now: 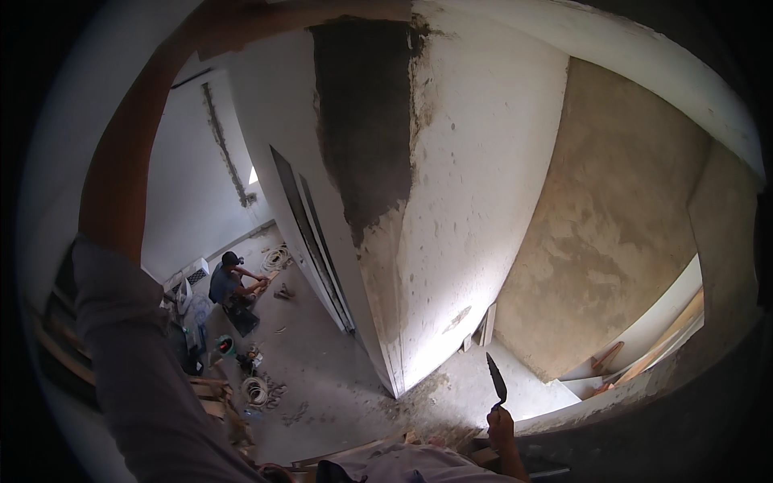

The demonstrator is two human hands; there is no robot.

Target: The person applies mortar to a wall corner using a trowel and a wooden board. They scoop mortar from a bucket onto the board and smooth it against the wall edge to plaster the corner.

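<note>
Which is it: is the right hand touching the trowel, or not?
Touching: the head view shows the right hand closed around the lower end of the trowel.

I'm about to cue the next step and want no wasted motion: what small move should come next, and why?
Probably raise the trowel toward the right edge of the dark patch. That edge looks ragged, while the right hand holds the trowel low, blade up, well away from the patch; the left arm reaches up near the patch's top.
</note>
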